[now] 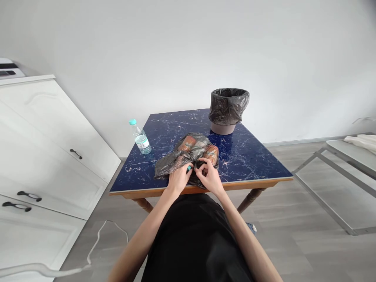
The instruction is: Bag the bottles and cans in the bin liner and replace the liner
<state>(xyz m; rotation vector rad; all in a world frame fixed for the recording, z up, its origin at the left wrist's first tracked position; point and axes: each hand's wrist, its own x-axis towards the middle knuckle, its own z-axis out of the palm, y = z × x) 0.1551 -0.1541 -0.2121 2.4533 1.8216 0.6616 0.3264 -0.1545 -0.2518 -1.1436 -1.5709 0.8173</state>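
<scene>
A thin black plastic bag (pixel 170 164) lies near the table's front edge, bunched up. Through its film I see packages with brown-orange contents (pixel 210 153) and green lettering, probably packaged bread. My left hand (pixel 178 179) grips the bag's gathered film from the left, fingers closed. A small turquoise thing (pixel 188 168) shows at those fingertips; its kind I cannot make out. From the right, my right hand (pixel 212 179) pinches the same dark film between thumb and fingers. Both hands are close together, and the film between them is partly hidden.
The blue marbled table (pixel 249 164) has a wooden edge. At its left stands a water bottle (pixel 142 140) with a turquoise cap. A bin (pixel 223 128) lined with a black bag stands at the back right. White cabinets (pixel 44 129) are left, a metal-framed rack (pixel 326 188) right.
</scene>
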